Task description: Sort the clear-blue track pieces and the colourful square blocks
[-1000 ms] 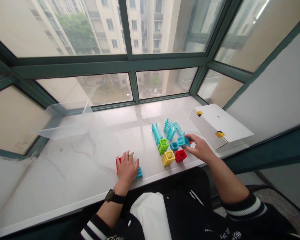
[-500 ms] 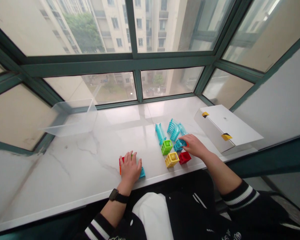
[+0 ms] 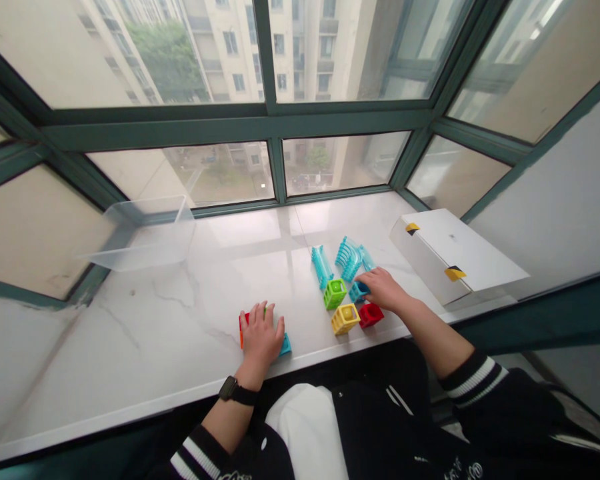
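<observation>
My left hand (image 3: 263,337) lies over a group of joined toy building blocks, its fingers bent down around them. Under it show a red block (image 3: 244,319), a blue block (image 3: 286,344) and a bit of orange and green; the palm hides the rest. My right hand (image 3: 383,288) has its fingertips closed on a blue cube block (image 3: 359,291), which the fingers partly cover. Beside that block stand a green block (image 3: 335,294), a yellow block (image 3: 345,319) and a red cube block (image 3: 371,315).
Behind the blocks lie a straight clear-blue track piece (image 3: 322,267) and a curved one (image 3: 349,257), with another clear-blue piece (image 3: 366,257) alongside. A clear plastic bin (image 3: 145,257) is at the far left. A white box (image 3: 460,250) stands right, near the window frame (image 3: 240,130).
My right hand has shifted slightly left over the blue cube block, and an orange bit beside its fingers is now out of sight. My left hand stays in place on its blocks.
</observation>
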`<act>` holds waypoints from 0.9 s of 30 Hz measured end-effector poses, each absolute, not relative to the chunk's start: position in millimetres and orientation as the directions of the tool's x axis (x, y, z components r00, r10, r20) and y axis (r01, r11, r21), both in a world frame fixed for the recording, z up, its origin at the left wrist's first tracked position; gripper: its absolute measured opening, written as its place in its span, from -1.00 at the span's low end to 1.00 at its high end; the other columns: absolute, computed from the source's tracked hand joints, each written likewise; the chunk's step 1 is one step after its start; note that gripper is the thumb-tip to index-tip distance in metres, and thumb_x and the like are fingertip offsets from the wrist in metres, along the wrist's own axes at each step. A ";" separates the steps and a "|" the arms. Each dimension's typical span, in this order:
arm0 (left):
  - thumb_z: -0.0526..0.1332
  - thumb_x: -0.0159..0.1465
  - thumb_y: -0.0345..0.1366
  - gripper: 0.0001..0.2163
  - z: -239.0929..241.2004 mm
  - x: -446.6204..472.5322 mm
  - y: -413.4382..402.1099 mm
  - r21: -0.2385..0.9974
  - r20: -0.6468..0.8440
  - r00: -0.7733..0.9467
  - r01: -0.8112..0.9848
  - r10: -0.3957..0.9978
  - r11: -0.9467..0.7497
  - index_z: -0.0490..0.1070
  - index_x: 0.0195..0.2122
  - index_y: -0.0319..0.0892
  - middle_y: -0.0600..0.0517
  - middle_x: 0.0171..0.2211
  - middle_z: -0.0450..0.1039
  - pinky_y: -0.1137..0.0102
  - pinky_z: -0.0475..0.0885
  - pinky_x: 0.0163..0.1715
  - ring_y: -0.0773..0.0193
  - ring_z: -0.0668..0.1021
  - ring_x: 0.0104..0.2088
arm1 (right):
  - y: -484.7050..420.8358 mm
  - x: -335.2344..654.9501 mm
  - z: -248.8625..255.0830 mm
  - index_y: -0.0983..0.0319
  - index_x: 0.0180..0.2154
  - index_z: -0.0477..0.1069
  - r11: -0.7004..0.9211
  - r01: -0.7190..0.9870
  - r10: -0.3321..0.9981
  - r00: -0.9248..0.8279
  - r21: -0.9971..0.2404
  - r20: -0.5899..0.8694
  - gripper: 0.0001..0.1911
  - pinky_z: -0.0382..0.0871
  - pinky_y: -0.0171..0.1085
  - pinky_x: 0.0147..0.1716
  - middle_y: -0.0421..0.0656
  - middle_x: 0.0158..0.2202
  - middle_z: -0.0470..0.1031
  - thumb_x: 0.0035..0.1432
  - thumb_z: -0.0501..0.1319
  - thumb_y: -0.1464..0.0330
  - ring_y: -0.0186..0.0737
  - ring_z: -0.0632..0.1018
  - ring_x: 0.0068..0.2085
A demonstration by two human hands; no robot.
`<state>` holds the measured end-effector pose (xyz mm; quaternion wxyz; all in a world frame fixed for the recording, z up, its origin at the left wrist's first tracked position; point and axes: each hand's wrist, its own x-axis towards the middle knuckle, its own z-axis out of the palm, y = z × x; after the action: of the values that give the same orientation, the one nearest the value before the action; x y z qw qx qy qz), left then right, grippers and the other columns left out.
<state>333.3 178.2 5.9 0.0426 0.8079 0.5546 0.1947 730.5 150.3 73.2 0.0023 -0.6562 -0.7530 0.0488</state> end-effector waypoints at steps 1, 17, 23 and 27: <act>0.10 0.45 -0.13 -0.58 5.7 333.3 178.4 0.282 0.268 0.310 0.880 0.912 -0.382 0.46 0.24 -0.15 -0.25 0.30 0.42 -0.26 -0.09 0.44 -0.19 0.36 0.36 | 152.1 730.3 74.0 0.15 0.10 0.52 0.131 0.989 0.988 -0.136 -0.061 -0.079 -0.48 0.22 0.05 0.21 0.02 0.06 0.63 0.07 0.44 0.41 0.14 0.55 0.10; 0.09 0.46 -0.13 -0.59 6.8 333.4 178.2 0.247 0.274 0.320 0.888 0.907 -0.388 0.48 0.22 -0.14 -0.22 0.29 0.44 -0.24 -0.09 0.44 -0.17 0.36 0.34 | 169.3 722.1 78.7 0.14 -0.01 0.52 0.176 0.983 0.954 -0.157 0.052 -0.256 -0.48 0.18 0.13 0.23 0.02 0.01 0.66 -0.04 0.54 0.39 0.22 0.55 0.12; 0.09 0.46 -0.13 -0.59 10.6 334.2 177.2 0.231 0.243 0.317 0.899 0.917 -0.372 0.48 0.23 -0.14 -0.20 0.30 0.43 -0.22 -0.07 0.45 -0.13 0.36 0.35 | 174.2 724.4 83.3 0.15 -0.04 0.50 0.235 0.968 0.931 -0.199 0.085 -0.307 -0.54 0.16 0.06 0.19 -0.03 0.03 0.64 -0.01 0.49 0.33 0.16 0.55 0.12; 0.08 0.46 -0.14 -0.59 11.2 334.4 177.3 0.229 0.247 0.318 0.899 0.916 -0.374 0.48 0.23 -0.15 -0.21 0.29 0.43 -0.22 -0.07 0.45 -0.14 0.36 0.35 | 175.5 729.2 83.0 0.17 -0.08 0.51 0.285 0.956 0.925 -0.255 0.069 -0.282 -0.58 0.18 -0.03 0.11 -0.05 -0.03 0.66 -0.02 0.47 0.30 0.11 0.58 0.05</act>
<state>334.4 177.3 11.2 0.0249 0.8113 0.5591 0.1691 729.2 175.5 83.0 -0.1346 -0.5951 -0.7901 0.0580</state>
